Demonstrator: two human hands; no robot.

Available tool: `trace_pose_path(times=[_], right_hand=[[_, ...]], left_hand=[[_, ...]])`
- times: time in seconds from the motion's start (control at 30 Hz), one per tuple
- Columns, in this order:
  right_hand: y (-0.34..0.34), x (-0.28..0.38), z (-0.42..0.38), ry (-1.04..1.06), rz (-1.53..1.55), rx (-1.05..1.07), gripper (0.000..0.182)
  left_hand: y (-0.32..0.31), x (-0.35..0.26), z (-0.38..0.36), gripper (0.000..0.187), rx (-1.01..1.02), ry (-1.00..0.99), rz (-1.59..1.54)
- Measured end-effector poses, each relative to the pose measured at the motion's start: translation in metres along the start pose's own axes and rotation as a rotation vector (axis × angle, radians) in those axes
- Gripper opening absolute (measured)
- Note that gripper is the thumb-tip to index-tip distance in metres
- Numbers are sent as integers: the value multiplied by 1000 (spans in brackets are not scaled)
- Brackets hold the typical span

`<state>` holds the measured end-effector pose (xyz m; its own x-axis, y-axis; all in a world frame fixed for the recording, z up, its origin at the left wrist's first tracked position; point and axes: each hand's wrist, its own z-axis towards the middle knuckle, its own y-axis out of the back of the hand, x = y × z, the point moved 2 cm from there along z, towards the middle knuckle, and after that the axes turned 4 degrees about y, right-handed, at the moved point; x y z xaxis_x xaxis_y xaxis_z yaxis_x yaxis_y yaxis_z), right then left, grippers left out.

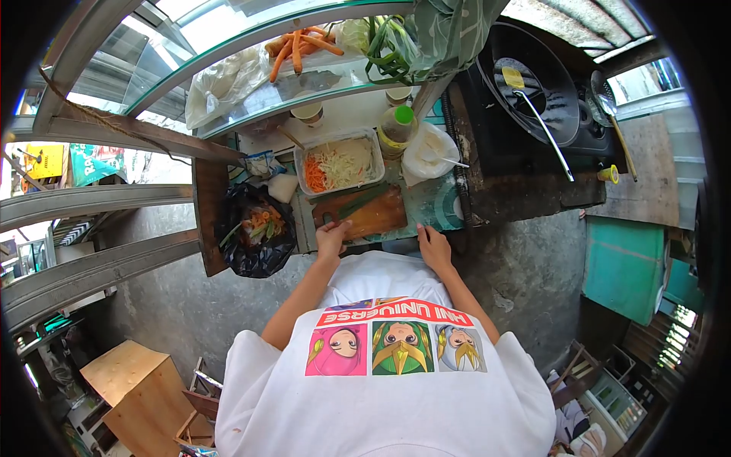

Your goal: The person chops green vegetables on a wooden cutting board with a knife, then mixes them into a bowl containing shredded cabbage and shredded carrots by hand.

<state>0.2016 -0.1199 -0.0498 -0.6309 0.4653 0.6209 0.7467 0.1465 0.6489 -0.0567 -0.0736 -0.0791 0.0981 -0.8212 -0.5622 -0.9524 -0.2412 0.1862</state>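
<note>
A wooden cutting board (382, 216) lies at the front of the worktop, with long green leaves (364, 199) across it. At the board's near left corner, my left hand (333, 239) has its fingers closed on the edge. To the right of the board, my right hand (434, 245) rests at the worktop's front edge, fingers partly extended, holding nothing I can see. Behind the board sits a plastic tub (340, 161) of shredded carrot and pale shredded cabbage. A black plastic bag (255, 247) with vegetable scraps lies open on the left.
A green-capped bottle (397, 131) and a white bag (430, 152) with a spoon handle stand behind the board. Carrots (298, 49) and leafy greens (390, 49) lie on the glass shelf above. At right, a wok (560, 114) with a spatula (542, 129) sits on the stove.
</note>
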Motion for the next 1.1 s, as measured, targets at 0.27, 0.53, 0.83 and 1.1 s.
trace_pose_path(times=[0.27, 0.53, 0.83, 1.1], right_hand=[[-1, -1, 0, 1, -2, -16, 46], [-2, 5, 14, -69, -14, -30, 49], [-8, -17, 14, -51, 30, -91, 49], [4, 16, -11, 184, -106, 64, 42]], left_hand=[[-19, -50, -12, 39, -90, -1163, 800], [-30, -50, 9, 26, 46, -1064, 855], [-53, -47, 2, 17, 42, -1157, 902], [-39, -29, -1, 17, -24, -1283, 1110]])
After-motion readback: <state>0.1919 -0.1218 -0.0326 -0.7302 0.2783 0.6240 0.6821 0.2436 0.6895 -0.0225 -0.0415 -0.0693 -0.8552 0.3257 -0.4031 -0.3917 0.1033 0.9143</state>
